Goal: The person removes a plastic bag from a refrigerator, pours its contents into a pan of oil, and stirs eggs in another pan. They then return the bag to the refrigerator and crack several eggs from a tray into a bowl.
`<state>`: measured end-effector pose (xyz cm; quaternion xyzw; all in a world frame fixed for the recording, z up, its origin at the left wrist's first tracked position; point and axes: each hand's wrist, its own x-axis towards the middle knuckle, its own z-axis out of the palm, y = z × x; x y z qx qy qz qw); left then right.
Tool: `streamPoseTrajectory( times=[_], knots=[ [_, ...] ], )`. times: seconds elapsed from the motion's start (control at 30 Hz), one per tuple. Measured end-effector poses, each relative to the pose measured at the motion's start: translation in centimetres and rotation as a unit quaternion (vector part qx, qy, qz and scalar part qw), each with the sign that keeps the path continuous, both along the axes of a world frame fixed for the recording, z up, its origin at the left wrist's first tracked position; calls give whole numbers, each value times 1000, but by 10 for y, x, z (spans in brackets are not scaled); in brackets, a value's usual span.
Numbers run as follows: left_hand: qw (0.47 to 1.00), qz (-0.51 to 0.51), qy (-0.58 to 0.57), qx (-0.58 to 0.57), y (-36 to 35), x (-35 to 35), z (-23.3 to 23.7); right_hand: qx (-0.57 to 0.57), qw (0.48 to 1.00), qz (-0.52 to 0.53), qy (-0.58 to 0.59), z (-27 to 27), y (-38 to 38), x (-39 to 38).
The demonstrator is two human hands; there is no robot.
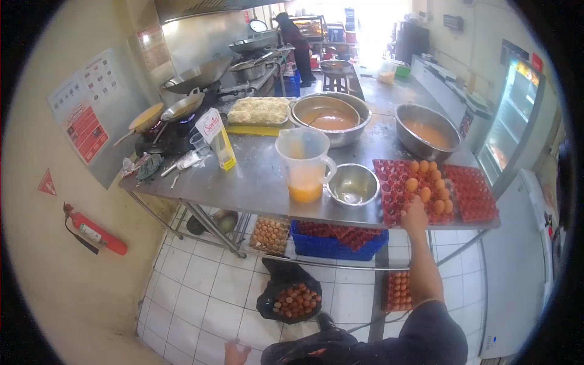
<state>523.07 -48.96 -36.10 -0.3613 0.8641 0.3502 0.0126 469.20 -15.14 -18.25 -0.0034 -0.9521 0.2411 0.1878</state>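
My right hand [415, 215] reaches down onto the front of a red egg tray [392, 182], its fingers curled. What lies under those fingers is hidden. Several brown eggs [425, 194] sit in the tray just beyond the hand. At the bottom edge of the view, my left hand [236, 353] hangs low over the floor, fingers apart and holding nothing. Left of the tray stand a small steel bowl [353, 185] with some clear liquid and a clear plastic jug [303, 164] with orange-yellow liquid. A black bag of eggshells [296, 302] is on the floor.
Large steel bowls [427, 132] of orange-brown liquid stand on the steel table [255, 193], with a carton [216, 140] and a tray of pale food [260, 111]. Woks [198, 76] sit on burners at left. A person [292, 47] stands far back. Below is a blue crate [336, 247].
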Motion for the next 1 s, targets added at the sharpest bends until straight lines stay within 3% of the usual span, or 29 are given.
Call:
streamPoseTrajectory(
  times=[0.07, 0.1, 0.13, 0.17, 0.2, 0.23, 0.27, 0.3, 0.37, 0.4, 0.43, 0.47, 0.5, 0.53, 0.57, 0.6, 0.63, 0.67, 0.8, 0.83, 0.9, 0.97, 1.0],
  knots=[
    [990, 63, -37, 123, 5, 43, -31, 32, 999, -4, -27, 2, -1, 7],
    [981, 88, -69, 157, 7, 65, -51, 34, 994, 29, 97, -33, 10, -8],
    [968, 122, -100, 193, 12, 89, -69, 50, 997, 9, 59, -43, 12, -19],
    [966, 117, -131, 187, 10, 113, -90, 69, 994, 19, 84, -46, 10, -17],
    [964, 111, -162, 182, 0, 135, -112, 83, 993, 70, 36, -57, 20, -32],
    [960, 104, -192, 176, -2, 157, -122, 112, 990, 47, 65, -63, 15, -27],
    [953, 110, -221, 174, 3, 147, -85, 126, 982, -5, 142, -53, -10, -8],
    [979, 9, -119, 162, -14, 172, -105, 134, 964, -66, 220, -43, -39, 15],
    [965, -199, 104, 137, -49, 224, -151, 33, 998, -6, 43, -53, -99, 53],
    [973, -143, -36, 176, -65, 223, -149, -14, 998, 17, -52, -63, -120, 78],
    [958, -94, -182, 201, -81, 225, -156, -115, 982, 123, -87, -143, -120, 69],
    [920, -40, -314, 229, -94, 209, -139, 21, 966, 230, -113, -162, -148, 101],
    [934, 14, -259, 244, -107, 216, -143, -10, 946, 225, -234, -215, -172, 117],
    [942, 69, -203, 258, -118, 221, -148, 106, 921, 368, -70, -311, -174, 113],
    [950, 116, -179, 228, -131, 226, -151, 97, 875, 431, -199, -234, -235, 192],
    [955, 161, -152, 197, -145, 228, -150, 103, 821, 427, -365, -177, -286, 234],
    [961, 194, -156, 123, -165, 212, -132, 77, 775, 475, -409, -187, -311, 247],
    [951, 242, -118, 152, -181, 202, -116, 62, 755, 454, -468, -193, -335, 259],
    [917, 329, -62, 215, -242, 162, -81, 118, 765, 505, -381, -157, -439, 264],
    [924, 307, -67, 216, -258, 160, -86, 126, 767, 526, -345, -146, -468, 256],
    [937, 260, -77, 222, -290, 150, -100, 48, 777, 529, -339, -123, -529, 241],
    [936, 249, -83, 234, -330, 135, -110, -92, 780, 603, -142, -96, -593, 224],
    [936, 245, -87, 238, -352, 128, -114, -118, 775, 598, -169, -67, -628, 217]
  ],
)
